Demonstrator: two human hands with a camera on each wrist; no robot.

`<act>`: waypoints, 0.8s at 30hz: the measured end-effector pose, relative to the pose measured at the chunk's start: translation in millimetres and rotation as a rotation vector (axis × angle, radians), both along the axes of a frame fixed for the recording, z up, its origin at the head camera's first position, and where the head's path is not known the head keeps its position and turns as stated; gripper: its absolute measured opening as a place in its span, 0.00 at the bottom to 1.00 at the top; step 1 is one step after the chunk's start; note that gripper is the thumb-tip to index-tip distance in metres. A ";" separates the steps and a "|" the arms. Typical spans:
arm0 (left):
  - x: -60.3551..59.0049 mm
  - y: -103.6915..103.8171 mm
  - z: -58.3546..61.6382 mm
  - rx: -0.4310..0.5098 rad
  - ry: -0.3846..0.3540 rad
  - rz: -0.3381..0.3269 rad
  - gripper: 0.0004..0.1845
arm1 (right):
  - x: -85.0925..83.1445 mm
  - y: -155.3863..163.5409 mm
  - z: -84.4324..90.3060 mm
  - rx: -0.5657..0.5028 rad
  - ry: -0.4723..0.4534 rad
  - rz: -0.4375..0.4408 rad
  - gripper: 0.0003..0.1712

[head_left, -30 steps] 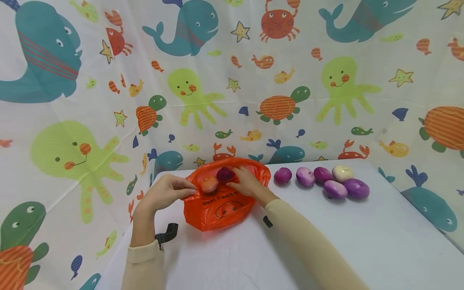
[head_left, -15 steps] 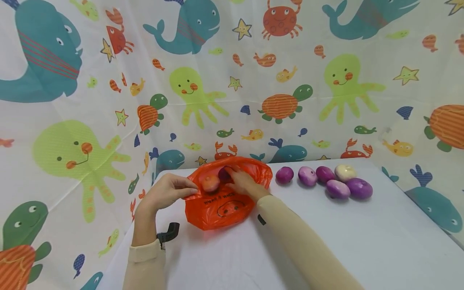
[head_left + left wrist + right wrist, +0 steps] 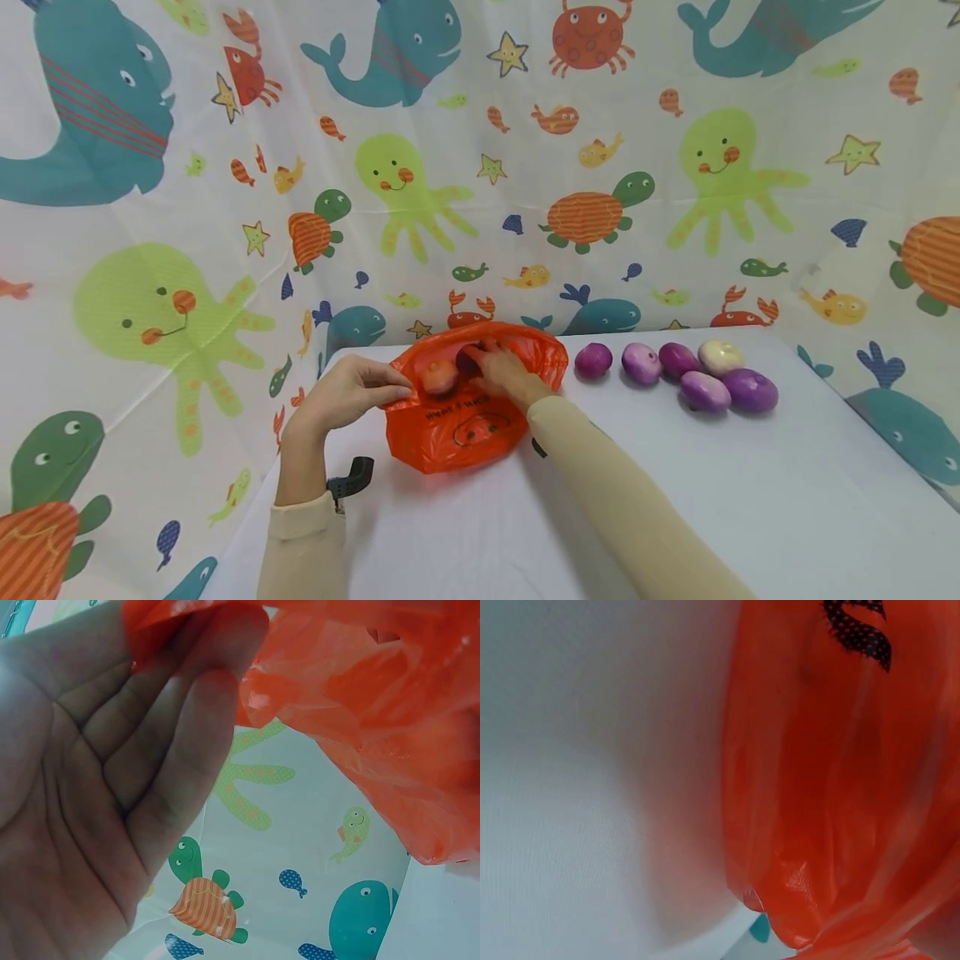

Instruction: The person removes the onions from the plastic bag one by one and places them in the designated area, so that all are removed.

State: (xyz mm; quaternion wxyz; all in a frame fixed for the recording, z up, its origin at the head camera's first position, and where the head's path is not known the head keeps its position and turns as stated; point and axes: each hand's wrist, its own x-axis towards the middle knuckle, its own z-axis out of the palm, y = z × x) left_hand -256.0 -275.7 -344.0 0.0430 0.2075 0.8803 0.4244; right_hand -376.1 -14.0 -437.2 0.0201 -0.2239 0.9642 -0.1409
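Note:
An orange plastic bag [image 3: 457, 425] lies on the white table [image 3: 675, 500] with its mouth facing away from me. My left hand [image 3: 352, 392] pinches the bag's left rim and holds the mouth up; in the left wrist view the fingertips [image 3: 225, 630] grip the orange film [image 3: 360, 697]. My right hand [image 3: 506, 371] reaches into the mouth, fingers curled over a dark purple onion [image 3: 467, 361]. A second onion [image 3: 438, 377] shows pale orange through the film. The right wrist view shows only bag film [image 3: 840, 787] and table [image 3: 592, 787]; the hand itself is out of frame.
Several purple and whitish onions [image 3: 678, 371] lie in a loose row on the table right of the bag. A sea-animal printed curtain [image 3: 480, 167] closes off the back and both sides. The table's left edge [image 3: 300, 467] runs just below my left wrist.
My right hand has slid a little deeper into the bag's mouth with the purple onion, which is now mostly covered. The left hand still pinches the rim in the same place.

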 end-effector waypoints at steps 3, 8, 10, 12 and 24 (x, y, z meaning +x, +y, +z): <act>0.3 -0.3 0.5 0.001 -0.001 0.001 0.07 | -0.7 0.4 0.1 -0.015 0.014 0.002 0.37; -0.3 -0.9 -1.2 0.006 -0.011 -0.008 0.08 | -1.8 1.0 -4.2 -0.021 0.023 0.015 0.39; -0.8 -0.6 -1.6 0.009 -0.009 -0.011 0.08 | -2.0 1.1 -6.3 -0.009 0.031 0.015 0.41; -1.3 -0.2 -1.7 0.013 -0.006 -0.014 0.08 | -1.6 1.6 -8.1 -0.004 0.034 0.008 0.42; -0.2 2.2 1.3 -0.014 -0.001 -0.006 0.07 | 5.0 8.9 -12.9 -0.055 -0.029 0.035 0.42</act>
